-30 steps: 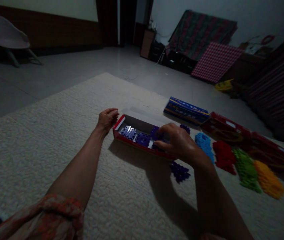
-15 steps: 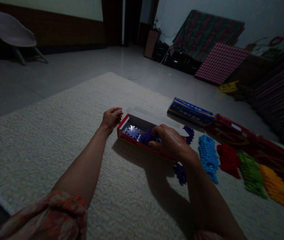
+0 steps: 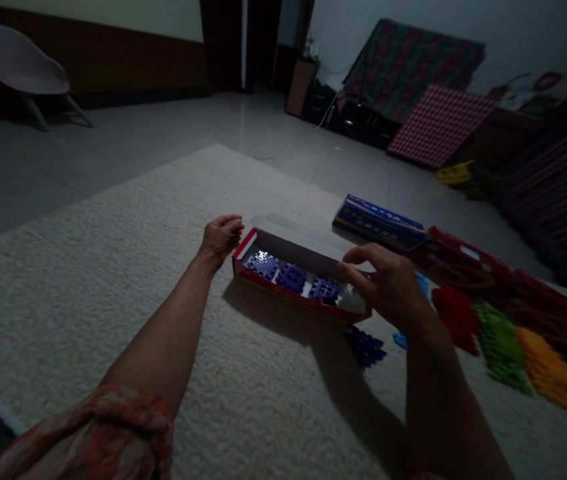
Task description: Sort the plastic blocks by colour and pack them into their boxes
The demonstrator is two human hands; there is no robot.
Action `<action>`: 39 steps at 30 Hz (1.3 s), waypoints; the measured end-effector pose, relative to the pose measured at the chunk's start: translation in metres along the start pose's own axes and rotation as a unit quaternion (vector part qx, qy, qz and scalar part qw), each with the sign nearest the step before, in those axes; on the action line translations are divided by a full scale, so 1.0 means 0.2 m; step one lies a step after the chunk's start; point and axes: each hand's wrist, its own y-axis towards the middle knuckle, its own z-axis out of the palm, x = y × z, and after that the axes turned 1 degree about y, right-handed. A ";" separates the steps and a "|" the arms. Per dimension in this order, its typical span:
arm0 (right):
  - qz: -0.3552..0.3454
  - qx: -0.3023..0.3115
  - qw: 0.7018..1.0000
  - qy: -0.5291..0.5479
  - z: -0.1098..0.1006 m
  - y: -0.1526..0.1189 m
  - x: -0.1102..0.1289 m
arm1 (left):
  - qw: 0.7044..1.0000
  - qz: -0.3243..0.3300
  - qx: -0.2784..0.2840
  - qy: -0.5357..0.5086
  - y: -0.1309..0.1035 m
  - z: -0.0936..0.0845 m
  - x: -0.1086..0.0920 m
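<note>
A long red box (image 3: pixel 296 298) with a white inside stands open on the rug, its lid laid back. In it lie several purple interlocking plastic pieces (image 3: pixel 324 289), grouped in three flat clusters. My left hand (image 3: pixel 221 238) rests by the box's left end, fingers curled together; whatever they may hold is hidden. Over the right end of the box hovers my right hand (image 3: pixel 384 277), thumb and fingers apart, with nothing visible between them. More purple pieces (image 3: pixel 366 348) lie on the rug in front of the box's right end.
Blue (image 3: pixel 400 340), red (image 3: pixel 454 319), green (image 3: pixel 502 350) and orange (image 3: pixel 549 368) piles of pieces lie to the right, the blue pile partly behind my right arm. Beyond stand a blue box (image 3: pixel 378 223) and dark red boxes (image 3: pixel 468 263). A chair (image 3: pixel 20 63) is far left.
My right hand has moved right and up from the middle of the box, its fingers parting. The purple pieces it covered now show in the box. My left hand stays put.
</note>
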 end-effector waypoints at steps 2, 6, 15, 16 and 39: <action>0.021 -0.045 0.999 -0.017 -0.05 -0.05 -0.09 | 1.000 -0.001 -0.003 -0.002 -0.01 0.00 -0.01; 0.084 -0.082 0.991 -0.064 -0.08 -0.15 -0.32 | 1.000 0.000 -0.017 0.006 -0.02 0.02 -0.02; 0.148 -0.003 0.982 -0.117 0.07 -0.24 -0.63 | 0.998 0.008 -0.046 0.040 -0.07 0.06 -0.07; 0.146 0.002 0.981 -0.128 0.09 -0.25 -0.63 | 0.998 0.007 -0.047 0.042 -0.07 0.06 -0.07; 0.138 -0.013 0.979 -0.150 0.15 -0.26 -0.57 | 0.995 0.017 -0.057 0.078 -0.09 0.07 -0.08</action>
